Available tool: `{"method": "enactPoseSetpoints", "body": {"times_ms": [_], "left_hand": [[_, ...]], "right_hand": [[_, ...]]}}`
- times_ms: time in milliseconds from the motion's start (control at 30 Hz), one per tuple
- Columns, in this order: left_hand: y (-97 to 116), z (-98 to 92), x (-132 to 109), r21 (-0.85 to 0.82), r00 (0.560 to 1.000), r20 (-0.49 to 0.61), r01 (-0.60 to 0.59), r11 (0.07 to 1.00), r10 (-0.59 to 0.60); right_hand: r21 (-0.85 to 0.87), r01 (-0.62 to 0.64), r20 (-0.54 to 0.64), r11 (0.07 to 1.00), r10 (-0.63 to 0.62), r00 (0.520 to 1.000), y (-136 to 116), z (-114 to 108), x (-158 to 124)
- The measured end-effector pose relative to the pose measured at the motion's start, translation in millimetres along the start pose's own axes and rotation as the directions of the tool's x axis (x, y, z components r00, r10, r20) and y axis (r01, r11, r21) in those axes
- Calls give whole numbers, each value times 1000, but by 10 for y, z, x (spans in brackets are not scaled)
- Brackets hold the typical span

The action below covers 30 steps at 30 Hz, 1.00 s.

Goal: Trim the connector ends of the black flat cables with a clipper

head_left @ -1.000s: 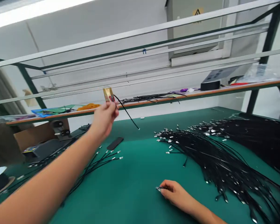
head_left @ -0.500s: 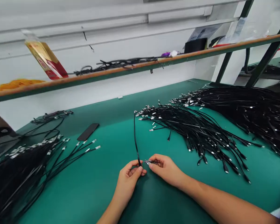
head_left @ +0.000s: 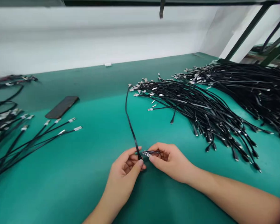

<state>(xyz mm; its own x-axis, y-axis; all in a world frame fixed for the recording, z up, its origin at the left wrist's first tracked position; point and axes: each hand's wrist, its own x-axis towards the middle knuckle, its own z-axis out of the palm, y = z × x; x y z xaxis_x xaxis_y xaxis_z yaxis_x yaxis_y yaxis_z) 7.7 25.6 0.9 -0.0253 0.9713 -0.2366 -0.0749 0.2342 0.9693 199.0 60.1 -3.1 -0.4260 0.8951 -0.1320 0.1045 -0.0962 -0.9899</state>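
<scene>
Over the green bench mat (head_left: 60, 189), a single black cable (head_left: 131, 127) is being gripped near its lower end by the closed fingers of the left hand (head_left: 123, 168). A small metal nail clipper (head_left: 150, 153) is being pinched between thumb and fingertips of the right hand (head_left: 170, 162), just beside that cable. To the right, fanned bundles of connector-tipped black cables (head_left: 207, 112) are being kept spread out; to the left, another cable bundle (head_left: 21, 146) and a dark phone (head_left: 62, 107) are being left lying.

No lettering can be read: the silver connector tips (head_left: 153, 88) of the black cable bundle (head_left: 200, 105) at two o'clock and the flat white tabs (head_left: 77, 128) at nine o'clock are too small to tell.
</scene>
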Motion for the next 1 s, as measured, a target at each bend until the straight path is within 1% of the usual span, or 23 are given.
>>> {"method": "enactPoseSetpoints", "body": {"times_ms": [167, 267, 433, 533, 633, 700, 800, 900, 1000], "left_hand": [[0, 24, -15, 5, 1000, -6, 8, 1000, -8], [-2, 32, -22, 23, 1000, -12, -3, 1000, 4], [-25, 29, -16, 35, 997, -5, -74, 997, 74], [-32, 21, -22, 84, 992, -1, -122, 989, 123], [-36, 9, -36, 135, 989, -12, -147, 980, 150], [-37, 3, -42, 141, 989, -23, -139, 980, 143], [-25, -6, -42, 122, 991, -39, -119, 985, 125], [-1, -11, -39, 88, 994, -27, -101, 991, 103], [27, -10, -38, 13, 999, 11, -48, 999, 48]], "right_hand": [[-43, -60, 5, 997, 60, 998, -40, -12, -21], [-44, -72, 0, 996, 72, 997, -49, -26, -30], [-35, -68, -9, 997, 68, 998, -43, -47, -32], [-36, -57, -18, 998, 57, 998, -59, -47, -29], [25, -38, 2, 999, 38, 999, -81, -46, -23], [46, -33, 6, 998, 33, 999, -90, -50, -21], [-12, -35, -21, 999, 34, 999, -96, -56, -22], [-51, -35, -33, 998, 34, 999, -101, -55, -21], [25, -37, 1, 999, 37, 999, -105, -44, -24]]}}
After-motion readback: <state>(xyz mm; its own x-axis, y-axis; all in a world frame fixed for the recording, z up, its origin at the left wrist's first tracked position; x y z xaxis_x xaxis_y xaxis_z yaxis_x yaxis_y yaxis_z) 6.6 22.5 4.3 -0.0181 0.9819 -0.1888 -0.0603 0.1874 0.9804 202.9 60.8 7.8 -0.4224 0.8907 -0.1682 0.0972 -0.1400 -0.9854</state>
